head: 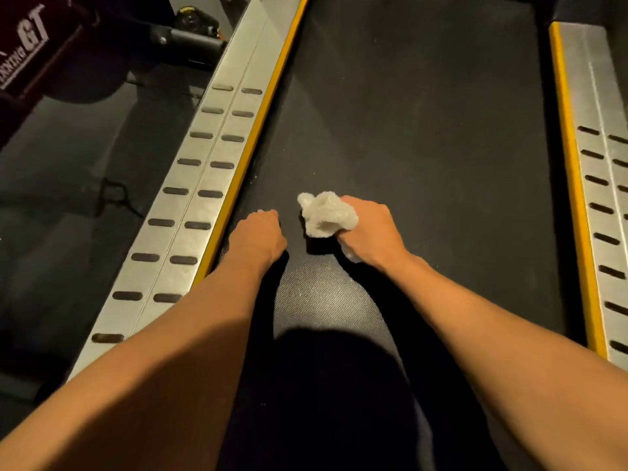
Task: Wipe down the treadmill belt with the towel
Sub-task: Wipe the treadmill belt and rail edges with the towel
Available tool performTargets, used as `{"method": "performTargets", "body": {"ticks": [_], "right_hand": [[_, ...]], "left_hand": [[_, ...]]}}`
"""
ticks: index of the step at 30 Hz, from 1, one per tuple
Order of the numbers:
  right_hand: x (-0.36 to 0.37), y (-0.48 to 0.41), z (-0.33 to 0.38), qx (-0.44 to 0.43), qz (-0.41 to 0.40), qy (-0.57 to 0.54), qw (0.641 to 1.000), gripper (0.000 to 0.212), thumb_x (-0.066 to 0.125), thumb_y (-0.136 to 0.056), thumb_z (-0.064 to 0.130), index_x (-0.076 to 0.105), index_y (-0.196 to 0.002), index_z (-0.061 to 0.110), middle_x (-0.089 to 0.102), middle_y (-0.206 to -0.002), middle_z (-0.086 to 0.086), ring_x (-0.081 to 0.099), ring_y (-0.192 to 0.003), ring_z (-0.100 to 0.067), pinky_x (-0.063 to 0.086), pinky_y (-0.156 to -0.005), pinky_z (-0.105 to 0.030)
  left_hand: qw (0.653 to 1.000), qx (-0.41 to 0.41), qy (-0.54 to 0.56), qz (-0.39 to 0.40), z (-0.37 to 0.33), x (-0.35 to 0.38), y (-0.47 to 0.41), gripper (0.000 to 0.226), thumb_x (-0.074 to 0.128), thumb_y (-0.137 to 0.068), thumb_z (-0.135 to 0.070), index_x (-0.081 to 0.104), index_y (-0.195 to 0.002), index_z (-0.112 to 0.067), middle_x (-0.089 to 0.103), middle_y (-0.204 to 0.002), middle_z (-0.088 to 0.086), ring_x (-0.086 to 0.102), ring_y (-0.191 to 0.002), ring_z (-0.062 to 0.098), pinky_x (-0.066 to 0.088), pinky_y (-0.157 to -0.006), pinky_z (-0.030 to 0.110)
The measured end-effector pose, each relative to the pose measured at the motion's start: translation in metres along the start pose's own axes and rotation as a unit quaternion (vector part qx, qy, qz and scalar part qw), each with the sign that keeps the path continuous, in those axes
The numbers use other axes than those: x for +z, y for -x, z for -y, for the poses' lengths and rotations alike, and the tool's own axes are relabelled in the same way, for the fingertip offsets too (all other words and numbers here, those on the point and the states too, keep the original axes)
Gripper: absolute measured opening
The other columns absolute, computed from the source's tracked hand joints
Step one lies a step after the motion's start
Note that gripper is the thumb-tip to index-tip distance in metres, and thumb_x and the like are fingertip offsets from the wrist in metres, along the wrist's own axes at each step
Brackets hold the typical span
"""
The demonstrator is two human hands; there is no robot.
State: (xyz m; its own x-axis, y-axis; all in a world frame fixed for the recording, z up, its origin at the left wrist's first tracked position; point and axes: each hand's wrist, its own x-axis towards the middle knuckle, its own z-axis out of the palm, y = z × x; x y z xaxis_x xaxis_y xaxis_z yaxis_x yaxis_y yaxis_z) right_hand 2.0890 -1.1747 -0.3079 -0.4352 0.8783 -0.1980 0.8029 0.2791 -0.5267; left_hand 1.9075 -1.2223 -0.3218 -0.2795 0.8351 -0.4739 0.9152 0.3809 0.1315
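Note:
The dark treadmill belt [424,137] runs up the middle of the head view. My right hand [368,229] grips a crumpled white towel [326,214], which bunches out to the left of my knuckles just above the belt. A small bit of towel also shows under the heel of that hand. My left hand [258,237] is beside it, near the belt's left edge, with its fingers curled under and knuckles down on the belt, holding nothing that I can see. A hand's width of belt separates the two hands.
Silver side rails with black grip slots and yellow inner strips flank the belt, the left rail [204,185] and the right rail [601,158]. Left of the treadmill lies dark floor with a cable [115,195] and other gym equipment [190,35] at the top left.

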Motion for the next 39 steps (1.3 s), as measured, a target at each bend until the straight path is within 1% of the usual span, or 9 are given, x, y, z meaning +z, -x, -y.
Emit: {"method": "performTargets", "body": {"ticks": [6,10,12,15,20,23,28,34,39], "right_hand": [[0.052,-0.009,-0.015,-0.078,0.001,0.085,0.993,0.022,0.056,-0.078,0.022,0.059,-0.096,0.034,0.063,-0.087,0.008,0.060,-0.087,-0.023,0.038,-0.065,-0.030],[0.063,0.061,0.008,-0.216,0.159,0.023,0.963,0.019,0.058,-0.079,0.020,0.063,-0.095,0.029,0.064,-0.086,0.010,0.060,-0.085,-0.018,0.039,-0.068,-0.029],[0.048,0.070,0.015,-0.202,0.184,-0.011,0.962,0.012,0.055,-0.077,0.014,0.058,-0.081,0.025,0.056,-0.071,0.014,0.059,-0.075,-0.015,0.041,-0.067,-0.027],[0.020,0.024,0.014,-0.117,0.069,-0.048,0.990,0.022,0.055,-0.073,0.003,0.046,-0.072,0.024,0.051,-0.064,0.011,0.055,-0.068,-0.015,0.044,-0.068,-0.033],[0.009,-0.102,-0.013,-0.014,-0.108,0.002,0.994,0.011,0.053,-0.079,0.021,0.046,-0.077,0.030,0.057,-0.078,0.008,0.061,-0.084,-0.027,0.033,-0.064,-0.027],[0.030,-0.104,-0.008,-0.021,-0.077,0.044,0.996,0.020,0.050,-0.074,0.011,0.055,-0.086,0.026,0.068,-0.093,0.001,0.063,-0.095,-0.032,0.041,-0.069,-0.030],[0.054,-0.022,0.016,-0.238,0.115,0.039,0.964,0.036,0.058,-0.073,0.013,0.064,-0.102,0.034,0.070,-0.098,0.009,0.064,-0.095,-0.018,0.047,-0.074,-0.028],[0.019,-0.117,0.023,-0.049,-0.070,0.061,0.994,0.024,0.048,-0.075,0.005,0.048,-0.083,0.027,0.056,-0.074,0.006,0.061,-0.086,-0.031,0.034,-0.062,-0.029],[0.057,-0.111,0.037,-0.082,-0.012,0.081,0.993,0.051,0.054,-0.079,0.008,0.058,-0.126,0.027,0.065,-0.121,-0.004,0.059,-0.108,-0.032,0.048,-0.088,-0.036]], "left_hand": [[0.998,0.035,-0.061,0.000,0.006,0.003,0.001,0.048,0.048,-0.093,-0.020,0.040,-0.140,-0.011,0.049,-0.137,0.014,0.051,-0.120,0.035,0.044,-0.094,0.042],[0.998,0.048,-0.041,0.026,0.012,-0.003,0.011,0.060,0.048,-0.093,-0.014,0.030,-0.150,-0.017,0.034,-0.152,0.012,0.042,-0.131,0.035,0.040,-0.104,0.043],[0.997,0.054,-0.038,0.028,0.014,0.000,0.015,0.063,0.049,-0.092,-0.012,0.028,-0.151,-0.018,0.030,-0.155,0.010,0.041,-0.133,0.034,0.040,-0.105,0.042],[0.999,0.040,-0.006,-0.007,0.022,0.007,0.010,0.057,0.052,-0.088,-0.018,0.043,-0.144,-0.024,0.046,-0.146,0.012,0.051,-0.124,0.034,0.045,-0.099,0.041],[0.986,0.025,0.112,-0.118,0.028,-0.001,-0.003,0.034,0.047,-0.090,-0.017,0.069,-0.116,-0.025,0.069,-0.117,0.004,0.062,-0.107,0.027,0.050,-0.095,0.039],[0.953,0.010,0.206,-0.220,0.033,-0.001,-0.003,0.031,0.047,-0.090,-0.017,0.070,-0.109,-0.023,0.071,-0.110,0.001,0.064,-0.101,0.022,0.050,-0.095,0.038],[0.910,-0.011,0.301,-0.285,0.048,-0.002,-0.005,0.030,0.046,-0.089,-0.012,0.070,-0.103,-0.023,0.072,-0.094,-0.003,0.065,-0.084,0.013,0.053,-0.083,0.032],[0.885,-0.042,0.365,-0.287,0.059,0.000,-0.002,0.032,0.044,-0.089,-0.011,0.072,-0.100,-0.021,0.070,-0.089,-0.005,0.066,-0.084,0.012,0.054,-0.083,0.037],[0.888,-0.040,0.360,-0.283,0.058,0.001,-0.002,0.031,0.044,-0.091,-0.012,0.071,-0.103,-0.021,0.069,-0.089,-0.006,0.064,-0.083,0.012,0.052,-0.078,0.032]]}}
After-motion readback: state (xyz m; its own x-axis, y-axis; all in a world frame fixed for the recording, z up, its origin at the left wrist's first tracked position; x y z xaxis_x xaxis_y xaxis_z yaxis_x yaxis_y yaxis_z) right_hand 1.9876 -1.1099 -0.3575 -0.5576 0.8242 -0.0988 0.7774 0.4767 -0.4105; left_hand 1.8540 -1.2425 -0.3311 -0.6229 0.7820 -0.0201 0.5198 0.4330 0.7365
